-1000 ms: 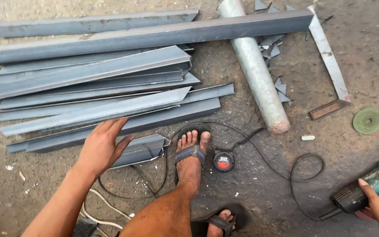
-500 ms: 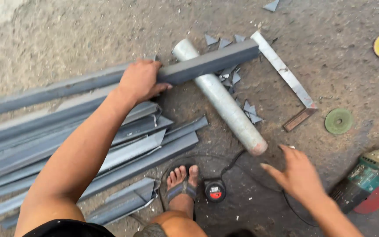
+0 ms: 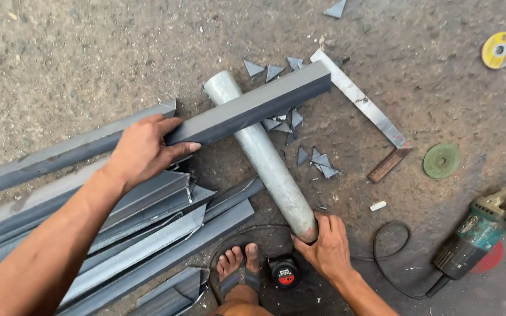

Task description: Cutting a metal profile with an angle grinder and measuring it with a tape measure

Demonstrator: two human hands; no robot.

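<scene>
Rough concrete floor (image 3: 89,52) strewn with grey steel offcuts (image 3: 317,159). The left hand (image 3: 144,149) was clamped on a long angle bar (image 3: 247,108) lying across a grey pipe (image 3: 265,161); the right hand (image 3: 323,248) was closed around the pipe's near end, though its fingertips were partly hidden. The step appeared to be positioning bar on pipe; the next move would call for steadying both. An angle grinder (image 3: 478,234) and steel square (image 3: 361,102) lay well apart.
</scene>
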